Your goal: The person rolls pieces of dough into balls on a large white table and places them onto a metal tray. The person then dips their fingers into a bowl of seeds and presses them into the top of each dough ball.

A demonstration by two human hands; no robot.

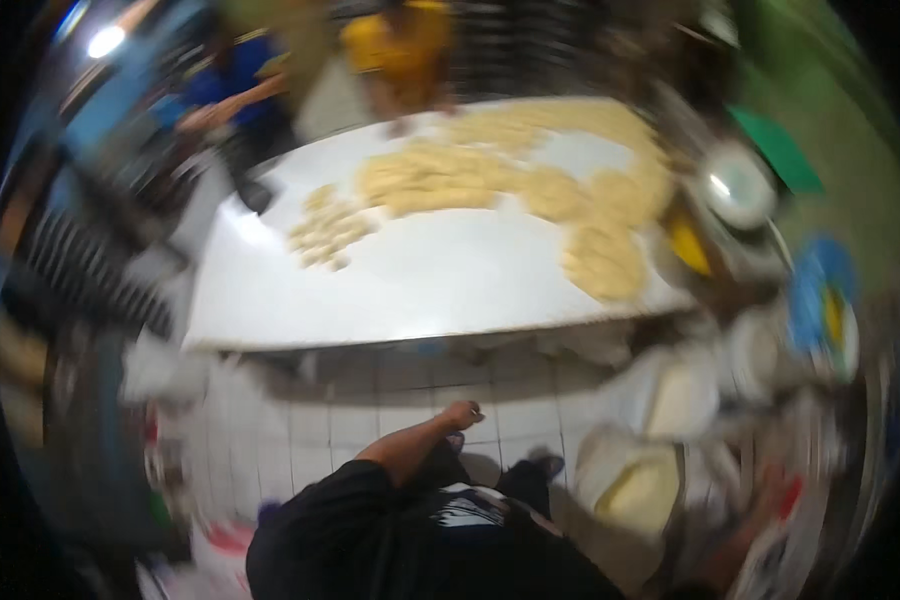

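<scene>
My left hand [462, 414] hangs in front of my body above the tiled floor, its fingers curled in and nothing visible in them. Out at the lower right, my right hand [773, 492] is smeared by motion beside a small red thing [791, 497]; whether it grips that is unclear. Nearest to this hand are white sacks, one open with pale yellow powder [642, 492] in it. Beyond my left hand stands a white table [410, 285] bearing a long heap of yellowish dough [435, 180], flat round dough masses [605, 262] and several small dough pieces [330, 232].
Across the table are a person in yellow [400, 50] and another in dark blue [235, 85]. A white round container [738, 187] and a blue bag [822, 290] stand at the right. Racks of dark trays [90, 265] line the left. Another pale container [680, 398] sits below the table's right end.
</scene>
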